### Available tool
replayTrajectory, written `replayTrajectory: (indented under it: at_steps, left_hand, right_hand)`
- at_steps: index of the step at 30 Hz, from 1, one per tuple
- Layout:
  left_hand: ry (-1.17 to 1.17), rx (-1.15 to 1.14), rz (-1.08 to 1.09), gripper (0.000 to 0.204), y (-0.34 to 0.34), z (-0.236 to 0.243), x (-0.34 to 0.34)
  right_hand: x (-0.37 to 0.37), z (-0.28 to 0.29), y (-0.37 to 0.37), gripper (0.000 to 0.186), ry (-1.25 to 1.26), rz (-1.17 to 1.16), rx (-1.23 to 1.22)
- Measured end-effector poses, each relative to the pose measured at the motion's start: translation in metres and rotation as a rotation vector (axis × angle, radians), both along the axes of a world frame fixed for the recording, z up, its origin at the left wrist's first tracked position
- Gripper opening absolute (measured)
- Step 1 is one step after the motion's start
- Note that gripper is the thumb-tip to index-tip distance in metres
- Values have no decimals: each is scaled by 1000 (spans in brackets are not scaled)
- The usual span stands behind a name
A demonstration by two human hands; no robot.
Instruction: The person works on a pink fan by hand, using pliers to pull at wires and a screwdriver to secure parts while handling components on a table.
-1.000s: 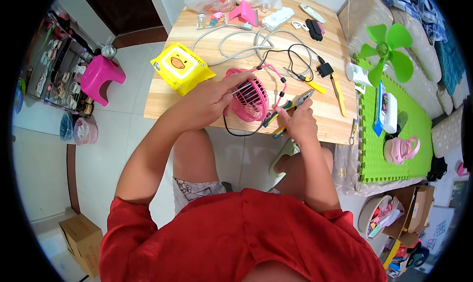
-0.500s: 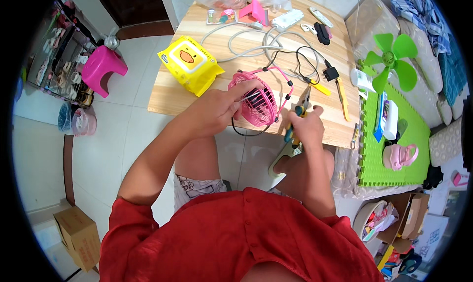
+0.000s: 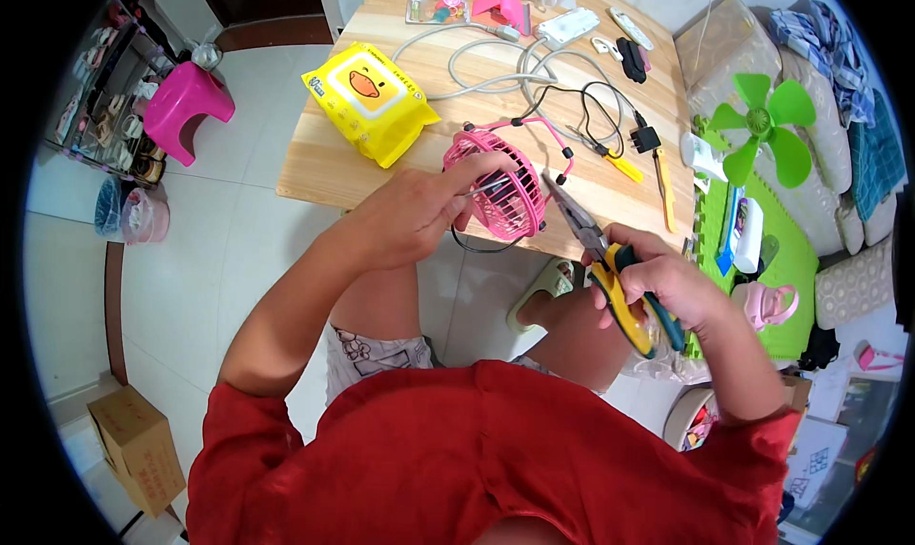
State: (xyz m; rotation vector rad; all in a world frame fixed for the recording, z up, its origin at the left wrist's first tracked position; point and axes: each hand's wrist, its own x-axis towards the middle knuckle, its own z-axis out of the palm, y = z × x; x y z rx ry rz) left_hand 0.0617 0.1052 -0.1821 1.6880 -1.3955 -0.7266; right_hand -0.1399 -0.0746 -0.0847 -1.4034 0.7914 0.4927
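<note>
While I watch through the head camera, the left hand (image 3: pixel 415 211) is closed around the left side of a small pink cage fan (image 3: pixel 515 200), its index finger laid along the cage. A thin metal rod (image 3: pixel 484 187) shows between those fingers and the bars; I cannot tell whether they pinch it. The fan sits at the near edge of the wooden table (image 3: pixel 319 169), tilted, between the two hands: just right of the left one, and to the left and far side of the right one. Its pink tube stand (image 3: pixel 543 124) reaches out to the far right, and a black cable (image 3: pixel 483 251) loops below the near edge.

I see the right hand (image 3: pixel 660 273) wrapped around the yellow and dark green handles of long-nose pliers (image 3: pixel 591 235), raised at the near edge. The pliers point left and far, their tips just beside the fan's right side; I cannot tell whether they touch it. The hands themselves are apart.

To the left and far side of the fan I have a yellow wipes packet (image 3: pixel 370 107); on the right, a yellow-handled tool (image 3: pixel 625 169) and a black plug adapter (image 3: pixel 645 140). Grey cable (image 3: pixel 457 76) coils farther off, near a white power strip (image 3: pixel 568 28).
</note>
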Motion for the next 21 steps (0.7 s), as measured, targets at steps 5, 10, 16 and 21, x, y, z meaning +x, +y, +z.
replayTrajectory:
  at_steps: [5, 10, 16, 21]
  left_hand:
    - [18, -71, 3, 47, -4, -4, 3]
    - [-1, -68, -25, 45, -5, -7, 7]
    - [-35, -71, -9, 48, -3, -4, 6]
    - [-38, -12, -19, 50, 1, 1, 4]
  right_hand:
    - [34, 39, 4, 24, 215, 408, -376]
    - [46, 44, -3, 29, 196, 710, -626]
    - [50, 51, -2, 31, 343, 439, -404]
    - [55, 52, 4, 32, 396, 436, -370]
